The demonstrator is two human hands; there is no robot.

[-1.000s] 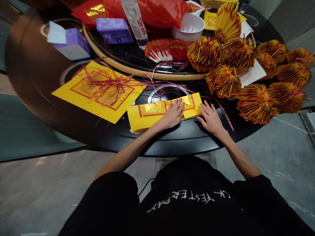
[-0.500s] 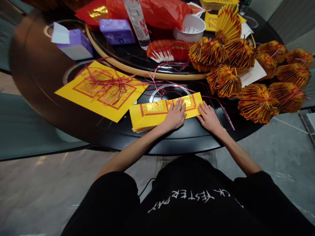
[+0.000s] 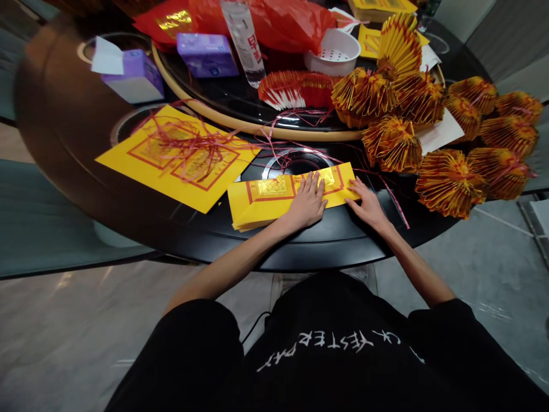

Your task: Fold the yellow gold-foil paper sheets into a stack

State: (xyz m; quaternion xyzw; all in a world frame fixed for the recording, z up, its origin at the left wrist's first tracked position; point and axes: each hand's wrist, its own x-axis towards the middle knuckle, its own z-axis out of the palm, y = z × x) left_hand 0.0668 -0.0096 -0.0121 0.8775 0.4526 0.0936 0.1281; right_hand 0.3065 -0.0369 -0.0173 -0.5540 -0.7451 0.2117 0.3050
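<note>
A stack of yellow joss paper point(image 3: 269, 204) with red borders and gold prints lies folded lengthwise near the table's front edge. My left hand point(image 3: 307, 201) rests flat across its middle, fingers stretched out and pressing the top. At the right end of the strip is my right hand point(image 3: 368, 207), its fingers apart and its thumb towards the front edge of the paper. Its fingertips touch or nearly touch that end. To the left lies a flat yellow sheet point(image 3: 163, 186) with a tangle of pink-red strings point(image 3: 193, 146) on it.
Several pleated gold paper fans point(image 3: 450, 180) crowd the table's right side. On the raised turntable stand a red pleated paper row point(image 3: 298, 90), a clear bottle point(image 3: 245, 46), a purple tissue pack point(image 3: 208, 55) and a white perforated basket point(image 3: 333, 52). Another tissue pack point(image 3: 135, 77) sits at left.
My right hand has shifted slightly, its fingers bending more and drawing in at the paper's right end. The left hand stays flat on the paper. The view has moved a little.
</note>
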